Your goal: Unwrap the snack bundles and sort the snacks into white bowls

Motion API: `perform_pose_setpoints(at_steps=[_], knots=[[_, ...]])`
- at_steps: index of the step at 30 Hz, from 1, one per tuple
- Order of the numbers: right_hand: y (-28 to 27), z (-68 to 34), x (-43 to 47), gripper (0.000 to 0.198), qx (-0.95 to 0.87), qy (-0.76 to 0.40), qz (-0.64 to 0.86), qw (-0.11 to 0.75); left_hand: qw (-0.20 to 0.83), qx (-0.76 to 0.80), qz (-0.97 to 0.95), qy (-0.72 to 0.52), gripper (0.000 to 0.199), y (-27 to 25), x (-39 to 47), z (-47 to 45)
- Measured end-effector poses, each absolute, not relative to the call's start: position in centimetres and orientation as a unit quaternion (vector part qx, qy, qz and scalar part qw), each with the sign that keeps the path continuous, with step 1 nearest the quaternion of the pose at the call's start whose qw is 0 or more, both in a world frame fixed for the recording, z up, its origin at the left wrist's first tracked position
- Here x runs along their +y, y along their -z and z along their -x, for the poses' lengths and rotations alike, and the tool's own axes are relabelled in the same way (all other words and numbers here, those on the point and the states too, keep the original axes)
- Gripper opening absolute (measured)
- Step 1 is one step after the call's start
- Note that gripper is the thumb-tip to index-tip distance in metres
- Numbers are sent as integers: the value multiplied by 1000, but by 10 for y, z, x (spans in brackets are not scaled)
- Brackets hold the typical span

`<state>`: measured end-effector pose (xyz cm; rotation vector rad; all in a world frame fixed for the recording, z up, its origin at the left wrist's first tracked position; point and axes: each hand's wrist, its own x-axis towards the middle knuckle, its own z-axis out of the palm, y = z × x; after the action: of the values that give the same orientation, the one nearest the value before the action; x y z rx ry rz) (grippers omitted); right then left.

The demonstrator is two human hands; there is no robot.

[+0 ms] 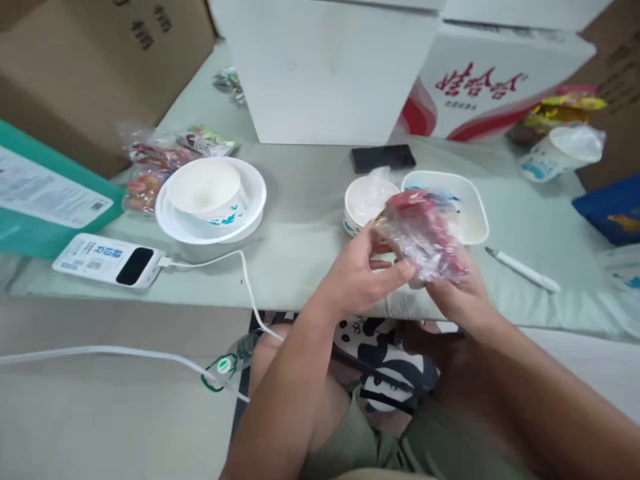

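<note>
Above the front edge of the table, both my hands are closed on a red and clear plastic snack packet (pixel 425 233); its contents are blurred. My left hand (pixel 373 270) pinches its left side, thumb and fingers pressed on the wrap. My right hand (pixel 463 290) grips the lower right, with part of its fingers hidden behind the packet. Just behind the packet stand a white paper cup (pixel 357 200) with thin clear plastic in it and a white rectangular bowl (pixel 473 210), partly covered by the packet. A white pen-like cutter (pixel 523 269) lies to the right.
A black phone (pixel 383 158) lies before the white box (pixel 335 73). At left are a paper bowl (pixel 205 190) stacked in a wider one, snack packets (pixel 160 160) and a power bank (pixel 110 260) with a white cable (pixel 245 273). Another paper cup (pixel 545 157) stands at right.
</note>
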<state>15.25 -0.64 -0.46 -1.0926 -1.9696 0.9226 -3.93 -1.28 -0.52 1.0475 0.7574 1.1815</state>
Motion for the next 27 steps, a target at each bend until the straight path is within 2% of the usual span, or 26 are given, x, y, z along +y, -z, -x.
perform_pose_setpoints(at_steps=[3, 7, 11, 14, 16, 20, 22, 24, 27], knots=[[13, -167, -22, 41, -725, -395, 406, 393, 647, 305, -477, -510, 53, 12, -15, 23], [12, -179, -20, 33, -708, -403, 425, 395, 688, 273, -460, -491, 63, 15, -12, 8], [16, -195, -22, 30, -726, -398, 449, 336, 661, 330, -478, -475, 56, 21, -7, -7], [11, -214, -22, 48, -760, -375, 462, 261, 614, 357, -509, -486, 59, 26, -3, -12], [6, -235, -16, 52, -770, -333, 485, 248, 581, 374, -524, -497, 61, 28, 1, -11], [13, -298, 7, 32, -700, -166, 632, 290, 543, 417, -527, -504, 74, 34, 6, -2], [28, -334, 18, 32, -661, -99, 698, 256, 539, 422, -525, -504, 82, 36, 7, 0], [44, -364, 25, 28, -647, -80, 730, 204, 532, 423, -531, -506, 76, 35, 7, 0], [55, -387, 25, 15, -652, -96, 728, 189, 518, 427, -543, -504, 51, 30, 7, -2]])
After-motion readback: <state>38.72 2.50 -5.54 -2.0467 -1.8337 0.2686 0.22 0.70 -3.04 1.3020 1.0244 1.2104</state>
